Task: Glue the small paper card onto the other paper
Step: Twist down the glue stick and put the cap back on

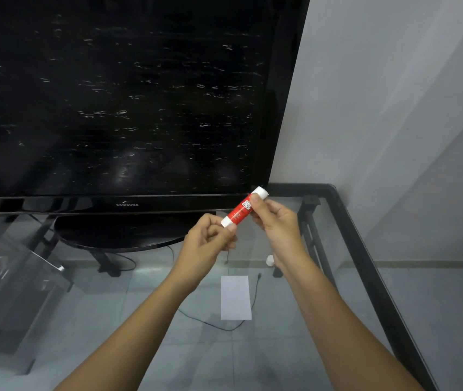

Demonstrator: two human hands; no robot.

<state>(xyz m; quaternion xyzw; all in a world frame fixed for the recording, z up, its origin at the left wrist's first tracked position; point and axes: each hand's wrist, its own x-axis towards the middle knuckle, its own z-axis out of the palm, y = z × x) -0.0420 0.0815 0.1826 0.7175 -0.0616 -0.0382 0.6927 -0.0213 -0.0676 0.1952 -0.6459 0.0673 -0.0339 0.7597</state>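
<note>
- Above the glass, held up between both hands: a red-and-white cylindrical plastic glue stick (241, 208), tilted, far end up and away from the person.
- Right hand (277, 221) wraps the red barrel, fingers curled round it, thumb tip near the upper white end.
- Left hand (207, 235) pinches the lower white end between thumb and fingers; grip closed on it.
- Directly below the grip, well apart from it: a white rectangular paper sheet (235, 297) lying flat on the clear glass tabletop with black metal frame (224, 362). Can't tell if it's the small card or the other paper; only one sheet shows clearly.
- Just under the right wrist on the glass: a small white round object (269, 260), possibly the cap, too small to be sure.
- Thin black cable (216, 325) runs under the sheet's near edge, probably below the glass.
- Behind the grip: a large black flat-screen television (117, 94), off.
- Step, my read: prepping the glue, twisting the base or opening the stick. No glue on paper yet.
- Next move calls for: lowering the stick to the sheet below and freeing the left hand to pin the paper so it doesn't slide on the glass while glue is rubbed on.
- Second paper needs locating before pressing the two together.
</note>
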